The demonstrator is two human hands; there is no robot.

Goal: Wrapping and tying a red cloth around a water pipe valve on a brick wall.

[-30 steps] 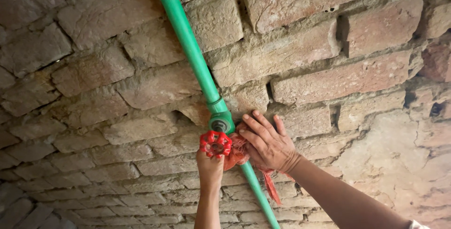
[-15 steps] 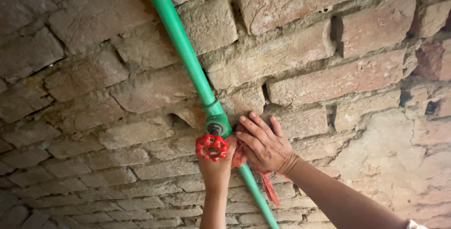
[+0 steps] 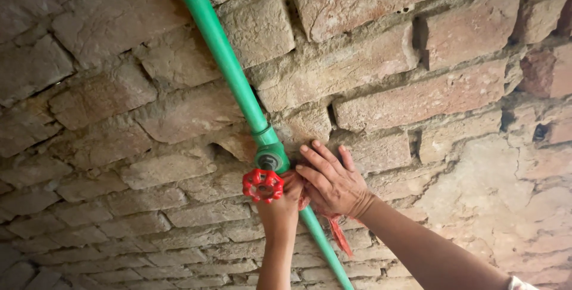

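We've got left hand (image 3: 280, 203) gripping red wheel-shaped valve handle (image 3: 263, 185) at 9 o'clock of green plastic pipe (image 3: 229, 64); right hand (image 3: 333, 183) fingers spread, flat on pipe w/ red rag (image 3: 338, 234), rough brick wall (image 3: 417, 87) behind.

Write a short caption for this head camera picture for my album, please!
Two hands, left hand at the red valve wheel, right hand beside it, on a green pipe against a brick wall.

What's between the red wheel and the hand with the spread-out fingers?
In the head view, the left hand sits between the red wheel and the right hand, gripping at the green pipe.
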